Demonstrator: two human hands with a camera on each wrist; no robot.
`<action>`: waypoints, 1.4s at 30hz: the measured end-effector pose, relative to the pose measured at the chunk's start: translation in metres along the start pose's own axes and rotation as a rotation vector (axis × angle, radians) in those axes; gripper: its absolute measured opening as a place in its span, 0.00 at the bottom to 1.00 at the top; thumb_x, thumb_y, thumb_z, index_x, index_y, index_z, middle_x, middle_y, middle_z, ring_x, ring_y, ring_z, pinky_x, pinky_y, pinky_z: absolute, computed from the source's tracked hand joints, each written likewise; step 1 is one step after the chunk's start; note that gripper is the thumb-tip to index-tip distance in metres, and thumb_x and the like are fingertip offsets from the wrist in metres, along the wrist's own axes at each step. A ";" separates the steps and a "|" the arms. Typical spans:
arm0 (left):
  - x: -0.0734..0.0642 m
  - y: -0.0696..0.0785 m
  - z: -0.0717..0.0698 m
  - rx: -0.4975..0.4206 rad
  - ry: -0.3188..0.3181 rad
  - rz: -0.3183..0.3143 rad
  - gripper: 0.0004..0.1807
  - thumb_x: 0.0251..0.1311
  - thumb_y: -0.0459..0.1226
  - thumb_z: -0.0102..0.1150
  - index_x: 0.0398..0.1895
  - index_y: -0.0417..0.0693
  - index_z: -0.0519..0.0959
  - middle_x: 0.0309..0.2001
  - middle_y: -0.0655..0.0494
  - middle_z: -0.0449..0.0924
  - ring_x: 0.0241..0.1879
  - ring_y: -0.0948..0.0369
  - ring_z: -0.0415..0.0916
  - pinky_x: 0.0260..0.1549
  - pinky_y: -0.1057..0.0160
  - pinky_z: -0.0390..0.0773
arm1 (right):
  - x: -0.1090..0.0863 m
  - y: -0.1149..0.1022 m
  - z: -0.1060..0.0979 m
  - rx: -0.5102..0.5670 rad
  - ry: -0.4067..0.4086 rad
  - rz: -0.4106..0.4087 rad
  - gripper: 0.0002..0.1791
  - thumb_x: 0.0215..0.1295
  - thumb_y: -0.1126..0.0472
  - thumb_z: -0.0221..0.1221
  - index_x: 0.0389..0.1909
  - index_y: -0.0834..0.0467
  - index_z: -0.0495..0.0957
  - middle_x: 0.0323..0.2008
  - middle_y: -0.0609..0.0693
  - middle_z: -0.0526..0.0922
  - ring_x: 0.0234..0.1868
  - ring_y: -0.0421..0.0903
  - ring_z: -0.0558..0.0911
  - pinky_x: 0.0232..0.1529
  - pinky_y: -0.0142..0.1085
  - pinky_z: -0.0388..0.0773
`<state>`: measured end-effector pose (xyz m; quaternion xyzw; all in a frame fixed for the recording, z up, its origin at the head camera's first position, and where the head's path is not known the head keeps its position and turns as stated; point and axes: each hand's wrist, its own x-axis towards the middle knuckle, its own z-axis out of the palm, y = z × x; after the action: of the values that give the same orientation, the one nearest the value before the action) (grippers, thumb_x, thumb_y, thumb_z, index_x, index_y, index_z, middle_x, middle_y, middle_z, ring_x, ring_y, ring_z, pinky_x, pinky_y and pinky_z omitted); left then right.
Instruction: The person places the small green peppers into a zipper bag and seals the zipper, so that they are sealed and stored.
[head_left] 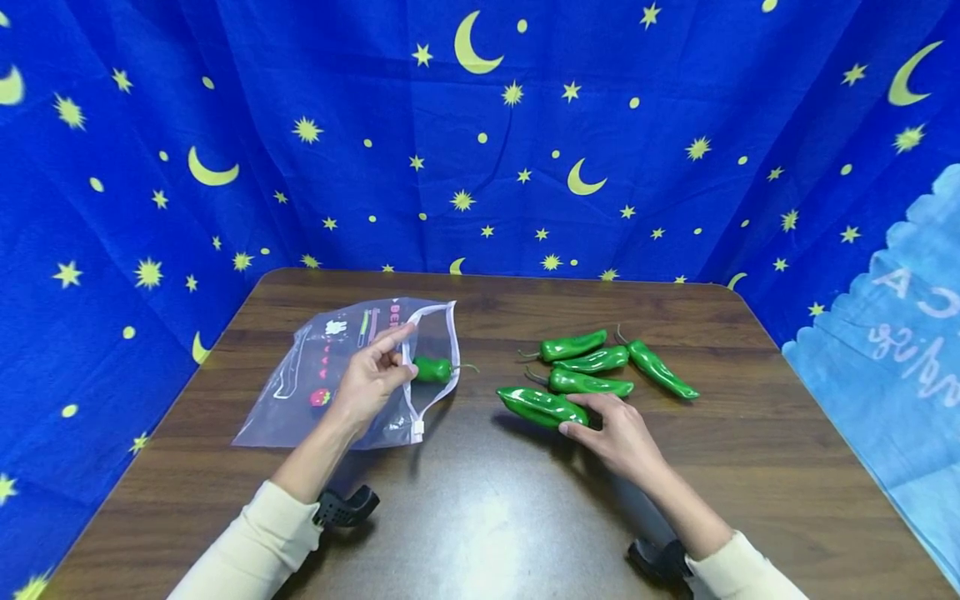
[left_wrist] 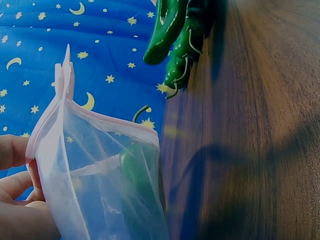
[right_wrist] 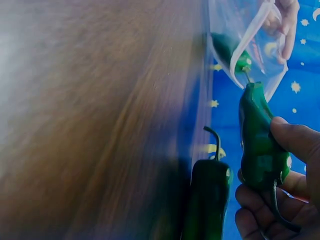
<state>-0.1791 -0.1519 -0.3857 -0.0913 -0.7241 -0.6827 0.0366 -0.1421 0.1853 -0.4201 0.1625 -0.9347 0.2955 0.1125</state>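
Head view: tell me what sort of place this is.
Probably a makeshift filming booth: blue moon-and-star cloth hangs behind and on both sides of a wooden table, and the black wrist devices suggest recording.

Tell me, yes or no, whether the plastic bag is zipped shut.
No, the mouth of the plastic bag gapes open, its edge held by the left hand.
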 end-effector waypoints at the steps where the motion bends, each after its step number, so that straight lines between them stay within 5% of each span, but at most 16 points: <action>1: 0.000 0.000 0.000 -0.003 -0.001 0.003 0.35 0.50 0.19 0.53 0.66 0.35 0.64 0.67 0.47 0.62 0.32 0.72 0.66 0.31 0.79 0.69 | 0.002 -0.002 0.001 -0.002 -0.004 0.000 0.25 0.50 0.53 0.68 0.50 0.57 0.80 0.47 0.56 0.84 0.52 0.54 0.80 0.51 0.50 0.76; 42: -0.002 0.001 0.002 -0.024 -0.026 0.025 0.35 0.50 0.19 0.52 0.66 0.34 0.63 0.65 0.46 0.62 0.33 0.71 0.65 0.32 0.79 0.69 | 0.043 -0.042 0.037 -0.029 -0.039 0.017 0.25 0.50 0.50 0.68 0.49 0.57 0.80 0.47 0.55 0.84 0.49 0.53 0.79 0.52 0.50 0.74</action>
<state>-0.1763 -0.1500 -0.3850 -0.1097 -0.7151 -0.6895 0.0345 -0.1699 0.1210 -0.4146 0.1589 -0.9422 0.2798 0.0939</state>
